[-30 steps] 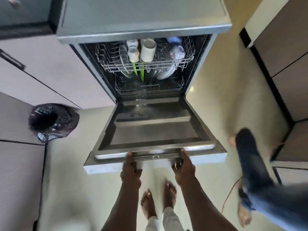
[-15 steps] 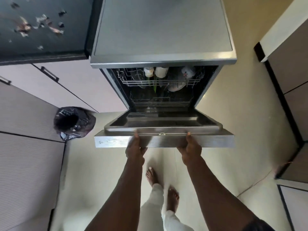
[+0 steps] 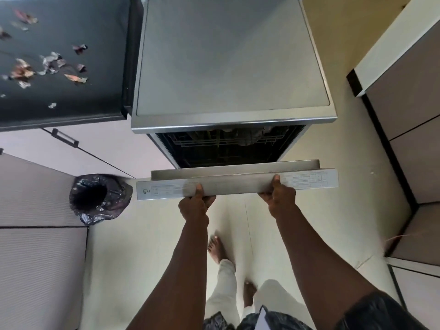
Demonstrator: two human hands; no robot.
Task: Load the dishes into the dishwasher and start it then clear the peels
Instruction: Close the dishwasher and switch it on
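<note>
Though not yet latched, dishwasher door (image 3: 238, 185) half-raised, long edge crosswise; left hand (image 3: 194, 206) and right hand (image 3: 278, 198) both clamped on that edge, equally near, tub opening (image 3: 226, 151) straight ahead.

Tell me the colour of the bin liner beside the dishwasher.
The bin liner is glossy black, clearest in the head view.

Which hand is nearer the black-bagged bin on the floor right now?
Left. The left hand grips the dishwasher door edge on the side toward the bin; the right hand grips the same edge farther along, away from the bin.
</note>
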